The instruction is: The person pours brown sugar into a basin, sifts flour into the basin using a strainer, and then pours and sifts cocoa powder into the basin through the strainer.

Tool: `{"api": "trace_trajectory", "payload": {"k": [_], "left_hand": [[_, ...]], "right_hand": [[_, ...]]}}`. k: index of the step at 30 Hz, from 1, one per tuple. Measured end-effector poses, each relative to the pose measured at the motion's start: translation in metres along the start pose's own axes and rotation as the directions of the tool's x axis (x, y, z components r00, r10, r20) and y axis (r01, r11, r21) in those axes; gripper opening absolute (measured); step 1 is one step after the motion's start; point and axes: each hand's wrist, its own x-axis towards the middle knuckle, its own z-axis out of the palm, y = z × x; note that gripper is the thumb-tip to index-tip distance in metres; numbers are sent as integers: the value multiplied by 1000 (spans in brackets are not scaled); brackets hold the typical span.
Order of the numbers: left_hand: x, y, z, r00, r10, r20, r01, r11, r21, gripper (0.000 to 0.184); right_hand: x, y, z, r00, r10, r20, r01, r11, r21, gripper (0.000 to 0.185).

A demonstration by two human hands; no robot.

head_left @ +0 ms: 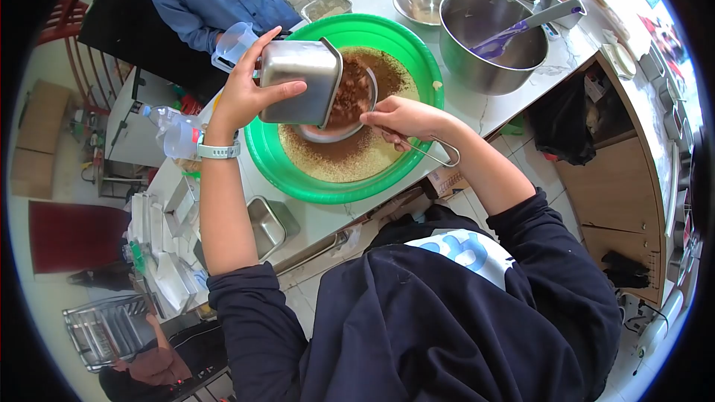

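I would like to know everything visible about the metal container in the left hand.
The silvery metal container is boxy, with rounded corners and a rimmed mouth. The left hand grips it, thumb along its side. It is tipped over the green basin, mouth facing the brown-filled sieve; contact there is unclear.

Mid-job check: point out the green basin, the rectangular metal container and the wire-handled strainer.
Green basin [430, 78]: head view, on its inner wall, right side.
Rectangular metal container [309, 69]: head view, on its outer side.
Wire-handled strainer [331, 136]: head view, on its lower rim.
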Motion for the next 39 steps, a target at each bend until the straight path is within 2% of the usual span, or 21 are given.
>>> {"api": "trace_trajectory", "payload": {"k": [3, 7, 8, 11, 14, 17, 20, 23, 27, 29, 30, 32, 35, 38, 39], "left_hand": [[1, 0, 0, 1000, 1, 5, -1, 1000, 29, 87], [2, -1, -1, 1000, 16, 1, -16, 999, 47, 87], [2, -2, -1, 1000, 17, 2, -17, 999, 46, 87], [1, -6, -3, 1000, -4, -19, 5, 1000, 28, 87], [-3, -7, -5, 998, -65, -5, 64, 994, -88, 85], [-7, -7, -7, 998, -55, -13, 53, 993, -110, 83], [-9, -9, -8, 999, -38, -22, 35, 993, -117, 83], [-12, -12, -8, 998, -48, -29, 44, 989, -141, 82], [-14, -14, -8, 998, -54, -29, 48, 985, -167, 82], [-17, -18, -9, 998, -45, -50, 35, 984, -177, 81], [-21, -19, -9, 995, -41, -90, 18, 968, -249, 79], [-32, -21, -7, 985, -39, -166, -27, 924, -382, 76], [-53, -58, 1, 951, -131, -281, -126, 665, -736, 70], [-77, -78, 19, 827, -366, -427, -275, 400, -874, 65], [-78, -71, 25, 789, -415, -452, -313, 362, -878, 64]], "right_hand": [[7, 4, 4, 991, 17, -136, -12, 999, 37, 41], [1, 1, 0, 1000, -15, 6, 15, 1000, 5, 40], [3, 3, 2, 1000, 4, -3, -4, 1000, 30, 40], [-1, -7, 3, 987, 35, -159, -47, 996, -77, 40], [4, 6, 1, 999, -40, -19, 41, 998, 50, 39], [7, 4, 3, 984, -27, -177, 29, 1000, 11, 39], [2, 1, 2, 999, 23, 30, -23, 1000, 12, 39], [10, 8, 2, 983, -11, -183, 17, 999, 35, 39], [1, 1, 1, 1000, 10, -17, -9, 1000, 22, 36], [2, 0, 2, 993, -8, -120, 20, 995, 99, 36], [3, 0, 1, 986, 2, -164, 19, 992, 128, 35], [2, -3, 1, 977, 22, -214, 14, 987, 163, 33], [12, 10, -1, 988, -13, -154, 49, 971, 233, 32], [15, 11, 0, 980, 17, -199, 38, 962, 270, 31], [15, 10, 1, 978, 12, -207, 46, 960, 276, 31]]}}
